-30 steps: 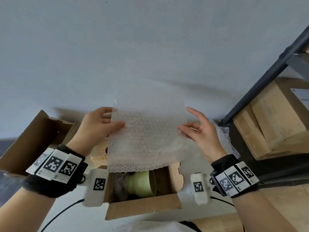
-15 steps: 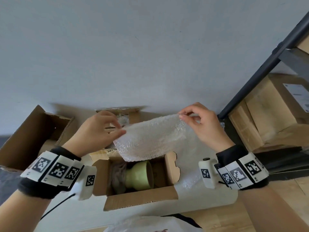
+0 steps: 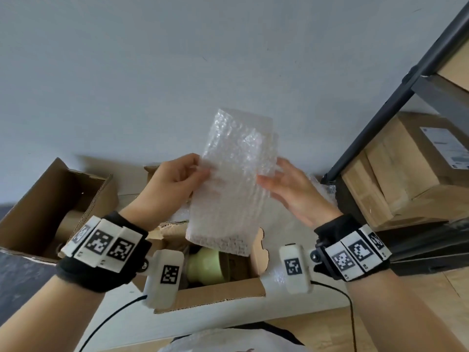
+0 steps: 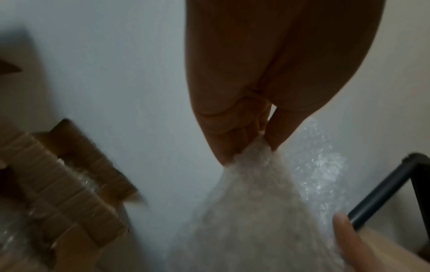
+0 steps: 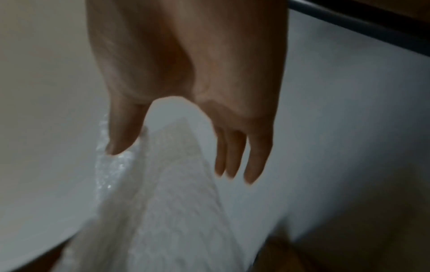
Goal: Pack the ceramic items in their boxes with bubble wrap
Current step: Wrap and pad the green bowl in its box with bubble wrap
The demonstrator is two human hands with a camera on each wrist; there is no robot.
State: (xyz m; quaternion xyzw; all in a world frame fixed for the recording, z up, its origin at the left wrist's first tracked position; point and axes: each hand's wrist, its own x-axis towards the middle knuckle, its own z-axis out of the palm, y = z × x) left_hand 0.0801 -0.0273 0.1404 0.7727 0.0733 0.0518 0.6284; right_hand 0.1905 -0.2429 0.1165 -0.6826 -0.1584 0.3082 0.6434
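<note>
A folded sheet of bubble wrap (image 3: 233, 186) stands upright in the air between my hands, above an open cardboard box (image 3: 210, 293). My left hand (image 3: 203, 171) pinches the sheet's left edge between thumb and fingers; the left wrist view shows the pinch (image 4: 263, 141) on the bubble wrap (image 4: 256, 211). My right hand (image 3: 271, 174) is at the right edge. Its thumb touches the bubble wrap (image 5: 163, 211) and its fingers (image 5: 232, 162) are straight and spread away from the thumb. A pale green ceramic piece (image 3: 205, 265) lies on its side inside the box, partly hidden by the sheet and my left wrist camera.
A larger open cardboard box (image 3: 50, 199) with a brown roll inside sits at the left. A black metal shelf frame (image 3: 380, 118) rises on the right with cardboard boxes (image 3: 406, 174) on it. More bubble wrap (image 3: 324, 189) lies on the white surface by the frame.
The sheet, held spread wide a second ago, has been folded over and turned upright into a narrower piece. My hands have come closer together, and the right hand's pinch has loosened.
</note>
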